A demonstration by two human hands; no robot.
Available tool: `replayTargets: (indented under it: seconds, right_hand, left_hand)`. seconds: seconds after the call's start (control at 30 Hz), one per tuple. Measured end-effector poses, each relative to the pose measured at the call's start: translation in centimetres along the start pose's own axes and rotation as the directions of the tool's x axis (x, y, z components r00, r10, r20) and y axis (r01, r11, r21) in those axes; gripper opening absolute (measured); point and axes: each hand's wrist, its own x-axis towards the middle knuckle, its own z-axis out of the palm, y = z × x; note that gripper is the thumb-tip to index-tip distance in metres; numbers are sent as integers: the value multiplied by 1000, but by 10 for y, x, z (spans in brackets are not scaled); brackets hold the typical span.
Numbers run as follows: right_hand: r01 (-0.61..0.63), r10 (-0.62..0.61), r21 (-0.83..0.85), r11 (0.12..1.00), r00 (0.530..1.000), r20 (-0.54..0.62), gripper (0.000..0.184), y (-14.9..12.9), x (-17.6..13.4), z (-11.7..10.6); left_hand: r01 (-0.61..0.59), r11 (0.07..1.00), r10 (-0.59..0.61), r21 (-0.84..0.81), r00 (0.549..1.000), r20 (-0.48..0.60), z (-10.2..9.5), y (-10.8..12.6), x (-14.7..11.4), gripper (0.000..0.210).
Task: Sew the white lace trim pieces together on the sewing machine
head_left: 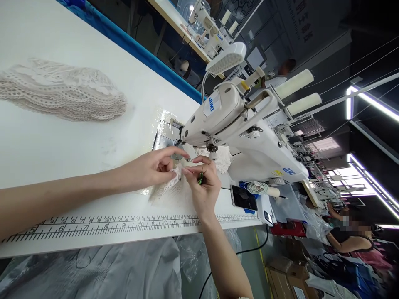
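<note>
My left hand [157,167] is closed in a pinch on a piece of white lace [178,171], with its index finger stretched toward the right hand. My right hand [205,182] pinches the other side of that lace between thumb and fingers. A small green and black object [200,177] shows against the right hand's fingers; its kind is unclear. Both hands are just in front of the needle area of a white sewing machine [215,112]. More white lace [221,160] lies behind the right hand, under the machine's arm.
A stack of cream lace pieces [62,91] lies on the white table [77,145] at left. A printed ruler [124,224] runs along the front edge. A phone [244,197] and coiled cord [257,187] are at right. Another person [352,236] sits farther right.
</note>
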Motion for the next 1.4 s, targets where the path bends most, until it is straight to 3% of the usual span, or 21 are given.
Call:
replayTargets:
  seconds: [0.1,0.2,0.37,0.43,0.5,0.57,0.67,0.77,0.9,1.07,1.2,1.3,1.37,1.4]
  right_hand:
    - [11,-11,-6,1000,1000,8,17,-2,1,1]
    - [-34,31,45,998,997,73,17,-5,2,2]
    - [-268,204,313,911,953,225,30,-9,-2,5]
    - [-317,226,335,887,932,282,33,-7,-3,4]
    - [-253,175,278,927,945,278,29,-3,-2,-1]
    - [-97,56,162,982,969,239,22,2,1,-10]
    - [106,-102,-10,994,978,179,12,9,7,-23]
    - [129,-110,-72,989,968,227,11,8,9,-29]
    - [54,-13,-115,992,944,330,7,1,7,-31]
    - [-12,86,-173,985,902,424,11,3,2,-39]
    - [-239,193,128,963,935,297,29,6,-4,-33]
    - [-433,266,399,809,873,410,37,3,-6,-19]
    - [-481,285,414,773,845,452,37,0,-5,-9]
    - [-452,284,366,813,858,428,34,-1,-5,-5]
  left_hand:
    - [27,998,-27,50,1000,15,-1,3,0,33]
    - [59,996,-61,66,998,35,0,7,0,37]
    - [54,995,-62,90,994,90,0,10,0,44]
    - [25,994,-38,103,991,128,-1,9,-1,43]
    - [13,993,-30,120,989,144,-3,9,-2,42]
    - [10,991,-30,134,989,147,-4,9,-2,42]
    - [17,989,-40,148,988,152,-4,9,-1,44]
    - [25,988,-41,154,993,106,-5,7,0,45]
    - [36,991,-38,129,999,13,-7,6,0,55]
    - [-16,970,35,242,997,-73,-8,7,-3,41]
    - [-18,964,36,267,997,-64,-6,5,-3,39]
    - [-19,959,23,284,1000,-12,-4,3,-2,34]
    - [-35,953,32,300,999,15,-3,2,-2,36]
    - [-49,952,44,303,999,25,-3,1,-2,38]
